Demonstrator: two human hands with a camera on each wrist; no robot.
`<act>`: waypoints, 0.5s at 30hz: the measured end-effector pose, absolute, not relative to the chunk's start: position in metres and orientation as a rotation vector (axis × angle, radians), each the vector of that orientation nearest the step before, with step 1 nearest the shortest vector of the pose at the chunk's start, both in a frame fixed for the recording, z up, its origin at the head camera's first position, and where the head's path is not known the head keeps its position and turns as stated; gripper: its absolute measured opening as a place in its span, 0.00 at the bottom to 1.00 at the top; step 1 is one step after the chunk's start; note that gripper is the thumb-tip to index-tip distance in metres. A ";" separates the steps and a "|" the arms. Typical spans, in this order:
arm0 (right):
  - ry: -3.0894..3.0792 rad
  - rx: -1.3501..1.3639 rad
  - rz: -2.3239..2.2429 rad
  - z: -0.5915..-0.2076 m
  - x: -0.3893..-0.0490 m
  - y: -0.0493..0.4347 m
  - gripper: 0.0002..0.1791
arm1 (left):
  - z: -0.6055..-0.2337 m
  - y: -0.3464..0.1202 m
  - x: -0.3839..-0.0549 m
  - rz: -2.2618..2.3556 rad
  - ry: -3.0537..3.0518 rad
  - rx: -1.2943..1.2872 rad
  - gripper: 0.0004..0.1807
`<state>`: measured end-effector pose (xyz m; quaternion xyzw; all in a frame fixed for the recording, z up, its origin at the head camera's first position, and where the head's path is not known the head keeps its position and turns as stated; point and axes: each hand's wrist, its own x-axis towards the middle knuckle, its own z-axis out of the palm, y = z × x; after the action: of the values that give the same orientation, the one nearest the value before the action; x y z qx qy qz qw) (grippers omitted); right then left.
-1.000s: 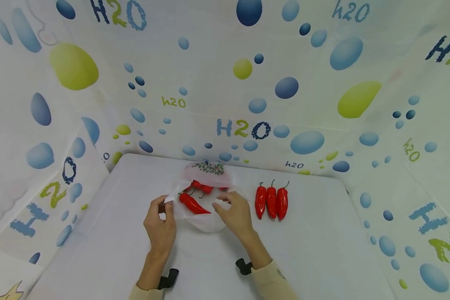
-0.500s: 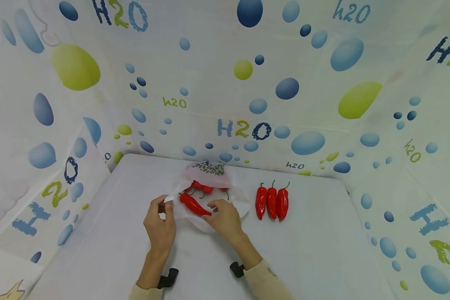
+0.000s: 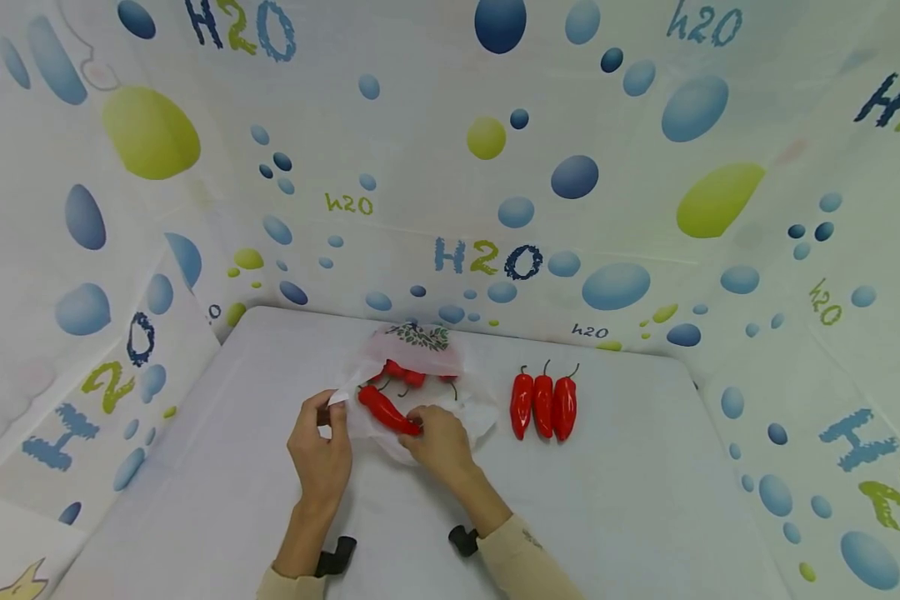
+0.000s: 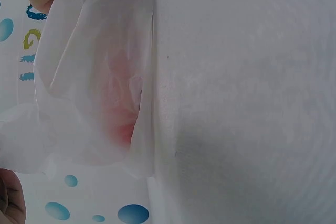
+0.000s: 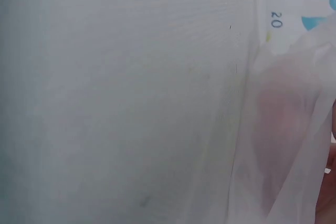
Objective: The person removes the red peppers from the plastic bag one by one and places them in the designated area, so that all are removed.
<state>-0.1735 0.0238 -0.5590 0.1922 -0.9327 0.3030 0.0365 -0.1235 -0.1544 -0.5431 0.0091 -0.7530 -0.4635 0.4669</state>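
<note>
A thin white plastic bag (image 3: 420,358) with a pink tint and a leafy print lies mouth toward me, several red peppers partly inside. My left hand (image 3: 321,454) pinches the bag's left edge and holds it up. One red chili pepper (image 3: 378,408) lies slanted in the bag's mouth, stem to the upper left. My right hand (image 3: 441,446) grips its tip between thumb and fingers. Farther in, another red pepper (image 3: 405,375) is half covered by the bag. Both wrist views show the bag's translucent side, with red showing through the plastic (image 4: 123,119) in the left one.
To the bag's right, three red peppers (image 3: 543,406) lie side by side, stems pointing away. The white tabletop (image 3: 645,475) ends at a bubble-printed backdrop (image 3: 615,283), which also rises on the left and right.
My right hand has moved left and toward me and now grips the tip of the front pepper. The left hand keeps its hold on the bag.
</note>
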 end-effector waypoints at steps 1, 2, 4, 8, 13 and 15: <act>-2.874 0.596 0.918 -0.559 -0.174 0.023 0.18 | -0.543 -0.154 -0.123 -1.140 -1.847 0.024 0.10; -2.881 0.600 0.907 -0.560 -0.175 0.023 0.18 | -0.543 -0.154 -0.123 -1.145 -1.847 0.025 0.10; -2.896 0.607 0.885 -0.561 -0.177 0.022 0.17 | -0.542 -0.153 -0.123 -1.155 -1.849 0.028 0.10; -2.912 0.618 0.875 -0.561 -0.178 0.022 0.15 | -0.541 -0.153 -0.123 -1.160 -1.856 0.032 0.10; -2.903 0.619 0.908 -0.557 -0.176 0.023 0.13 | -0.542 -0.153 -0.122 -1.158 -1.866 0.039 0.10; -2.895 0.613 0.936 -0.555 -0.175 0.024 0.13 | -0.542 -0.153 -0.122 -1.160 -1.868 0.044 0.10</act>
<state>-0.1749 0.0241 -0.5551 0.1973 -0.9326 0.3016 0.0190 -0.1218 -0.1530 -0.5425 0.0177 -0.7569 -0.4700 0.4538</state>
